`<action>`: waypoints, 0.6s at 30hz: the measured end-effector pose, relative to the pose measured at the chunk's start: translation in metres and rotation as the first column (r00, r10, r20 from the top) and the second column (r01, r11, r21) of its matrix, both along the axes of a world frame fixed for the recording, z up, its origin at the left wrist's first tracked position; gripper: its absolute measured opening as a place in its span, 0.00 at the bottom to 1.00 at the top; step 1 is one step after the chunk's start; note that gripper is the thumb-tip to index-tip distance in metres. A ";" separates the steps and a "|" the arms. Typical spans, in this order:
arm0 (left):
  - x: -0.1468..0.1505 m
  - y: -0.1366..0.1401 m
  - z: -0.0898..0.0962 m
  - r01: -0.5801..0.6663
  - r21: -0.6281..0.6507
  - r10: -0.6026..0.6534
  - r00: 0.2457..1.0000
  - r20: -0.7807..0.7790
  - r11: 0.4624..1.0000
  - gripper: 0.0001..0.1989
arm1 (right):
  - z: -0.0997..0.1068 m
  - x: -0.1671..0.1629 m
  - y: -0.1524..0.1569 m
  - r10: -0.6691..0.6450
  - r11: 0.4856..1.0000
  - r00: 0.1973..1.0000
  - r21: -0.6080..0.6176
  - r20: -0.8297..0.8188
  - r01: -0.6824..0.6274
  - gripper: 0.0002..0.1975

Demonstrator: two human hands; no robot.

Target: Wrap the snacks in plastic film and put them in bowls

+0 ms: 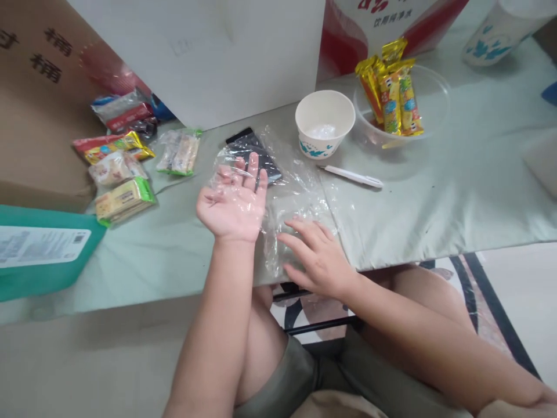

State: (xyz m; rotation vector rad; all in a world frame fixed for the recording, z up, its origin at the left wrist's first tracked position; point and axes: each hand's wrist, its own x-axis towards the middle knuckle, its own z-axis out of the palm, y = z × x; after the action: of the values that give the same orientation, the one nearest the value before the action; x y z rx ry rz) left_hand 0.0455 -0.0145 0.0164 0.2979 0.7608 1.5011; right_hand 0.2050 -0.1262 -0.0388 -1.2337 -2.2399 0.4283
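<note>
Thin clear plastic film (300,200) lies crumpled on the table, and part of it covers the fingers of my left hand (237,206). That hand is palm up, its fingers spread and slightly curled, gripping nothing. My right hand (319,255) rests palm down over the near part of the film, fingers apart. Beyond my left fingers a dark phone (261,154) lies partly under the film. A white paper bowl (324,125) with teal leaves stands behind, something clear and crumpled inside it. A white pen (354,176) lies in front of the bowl.
A clear plastic bowl (441,110) holds several yellow snack packets (391,96). More wrapped snacks (124,200) lie at left beside a green pouch (47,249) and a brown carton (39,133). A large white box (226,58) stands behind; a paper cup (500,35) is at upper right.
</note>
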 end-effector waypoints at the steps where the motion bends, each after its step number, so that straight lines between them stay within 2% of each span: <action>1: 0.001 -0.001 0.002 -0.007 -0.010 0.007 1.000 -0.013 1.000 0.04 | 0.001 -0.002 -0.001 0.018 1.000 1.000 0.004 -0.013 -0.018 0.26; 4: 0.002 -0.006 0.006 -0.037 -0.034 0.036 0.999 -0.032 0.999 0.02 | 0.001 -0.007 -0.005 0.047 0.999 0.996 0.028 -0.070 -0.045 0.31; 9: 0.012 -0.020 0.004 -0.145 -0.137 0.145 0.989 -0.009 0.980 0.02 | -0.003 -0.026 -0.012 -0.127 0.992 0.987 -0.017 -0.098 0.126 0.36; 14: 0.012 -0.029 0.006 -0.183 -0.143 0.174 0.982 -0.076 0.973 0.05 | 0.004 -0.024 0.002 -0.231 0.973 0.957 -0.029 -0.175 0.230 0.10; 18: -0.005 -0.032 0.012 -0.165 -0.246 0.126 0.978 -0.166 0.955 0.13 | 0.013 0.005 0.012 -0.223 0.969 0.923 0.029 -0.313 0.244 0.08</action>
State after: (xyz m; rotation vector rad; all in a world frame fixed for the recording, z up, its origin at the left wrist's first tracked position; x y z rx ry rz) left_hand 0.0402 -0.0460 0.0285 0.1601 1.1078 1.5086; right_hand 0.2103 -0.1139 -0.0254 -1.2832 -1.8065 0.4168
